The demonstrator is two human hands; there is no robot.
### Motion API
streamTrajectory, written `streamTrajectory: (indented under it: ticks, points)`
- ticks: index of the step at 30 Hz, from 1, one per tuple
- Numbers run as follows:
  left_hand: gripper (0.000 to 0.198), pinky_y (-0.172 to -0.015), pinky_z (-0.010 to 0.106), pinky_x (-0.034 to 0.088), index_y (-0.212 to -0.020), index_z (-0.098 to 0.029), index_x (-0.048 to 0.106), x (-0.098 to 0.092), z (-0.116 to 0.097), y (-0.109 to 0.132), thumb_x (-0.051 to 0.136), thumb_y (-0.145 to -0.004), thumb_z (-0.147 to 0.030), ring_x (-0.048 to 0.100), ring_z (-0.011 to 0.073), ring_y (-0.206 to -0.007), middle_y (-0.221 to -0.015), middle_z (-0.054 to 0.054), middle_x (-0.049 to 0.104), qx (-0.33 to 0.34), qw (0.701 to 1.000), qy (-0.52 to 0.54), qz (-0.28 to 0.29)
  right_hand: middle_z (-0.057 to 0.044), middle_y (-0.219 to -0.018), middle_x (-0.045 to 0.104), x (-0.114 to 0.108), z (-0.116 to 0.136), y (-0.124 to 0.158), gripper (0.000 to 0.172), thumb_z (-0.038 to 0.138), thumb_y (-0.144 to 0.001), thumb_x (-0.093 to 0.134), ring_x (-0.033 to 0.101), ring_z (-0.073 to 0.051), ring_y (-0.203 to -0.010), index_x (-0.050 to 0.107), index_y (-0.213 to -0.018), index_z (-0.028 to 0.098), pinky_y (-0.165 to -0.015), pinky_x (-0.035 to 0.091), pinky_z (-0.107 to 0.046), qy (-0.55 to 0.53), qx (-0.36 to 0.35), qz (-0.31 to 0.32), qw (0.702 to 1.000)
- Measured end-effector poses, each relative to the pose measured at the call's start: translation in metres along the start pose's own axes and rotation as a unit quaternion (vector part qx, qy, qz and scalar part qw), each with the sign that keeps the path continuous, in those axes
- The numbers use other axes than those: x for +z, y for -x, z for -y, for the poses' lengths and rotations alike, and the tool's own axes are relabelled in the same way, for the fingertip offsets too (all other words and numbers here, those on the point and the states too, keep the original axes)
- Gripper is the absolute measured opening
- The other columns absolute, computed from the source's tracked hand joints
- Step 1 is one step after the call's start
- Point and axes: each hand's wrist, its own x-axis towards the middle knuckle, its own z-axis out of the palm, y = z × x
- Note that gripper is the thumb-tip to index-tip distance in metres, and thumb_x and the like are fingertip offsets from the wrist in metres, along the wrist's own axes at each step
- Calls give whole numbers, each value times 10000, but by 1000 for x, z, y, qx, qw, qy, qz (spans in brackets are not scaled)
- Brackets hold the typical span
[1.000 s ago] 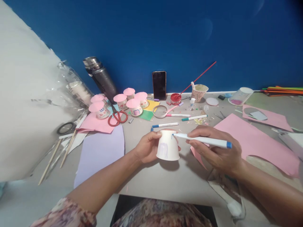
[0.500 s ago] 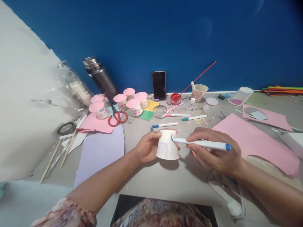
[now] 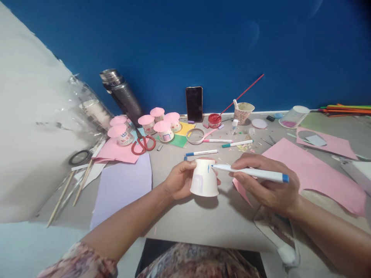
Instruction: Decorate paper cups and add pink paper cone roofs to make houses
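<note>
An upside-down white paper cup [image 3: 204, 181] is held over the table by my left hand [image 3: 180, 180], its fingers wrapped round the cup's left side and back. The cup bears a pale purple door-like shape low on its side and a short blue mark higher up. My right hand [image 3: 266, 181] grips a white marker with a blue end [image 3: 257, 173], its tip at the cup's wall just right of the blue mark. Whether the tip touches is hard to tell. Behind the cup lies another blue marker [image 3: 201, 153].
Several small decorated cups with pink paper tops [image 3: 164, 126] stand at the back left, near red-handled scissors [image 3: 143, 144] and a dark flask [image 3: 123, 94]. Pink paper [image 3: 313, 173] lies to the right, purple paper [image 3: 123, 189] to the left. A phone [image 3: 194, 104] leans against the wall.
The marker tip has shifted slightly right and up from the blue line, which now has a small extra stroke. My right hand has moved a little right; the cup has turned slightly.
</note>
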Motion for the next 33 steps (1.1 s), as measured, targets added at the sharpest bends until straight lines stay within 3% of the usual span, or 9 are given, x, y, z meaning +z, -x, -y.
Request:
streamTrajectory:
  ticks: [3,14,33]
  points:
    - [544,-882,482,536,-1325,-78,665,0,1,0,624,-855,-349,752,396,-1016,-1102,218,777,3,1000,-10,-1,-31,-795,786,2,-2,1,110,130,-938,673,691,-161,-592,707,-984,223,-550,523,-271,16,-14,-17,1000]
    - [497,-935,506,529,-1282,-99,700,2,1,0,628,-850,-332,759,385,-1025,-1106,199,786,-7,1000,16,15,-27,-727,772,0,0,-4,79,163,-957,656,675,-163,-551,710,-979,216,-533,516,-272,7,2,27,1000]
    - [538,-910,514,552,-1311,-79,690,4,-1,2,564,-849,-324,758,393,-1039,-1134,212,786,-6,999,47,24,-30,-758,779,-2,-1,-3,79,184,-961,661,693,-178,-578,717,-956,241,-543,533,-298,22,6,6,1000]
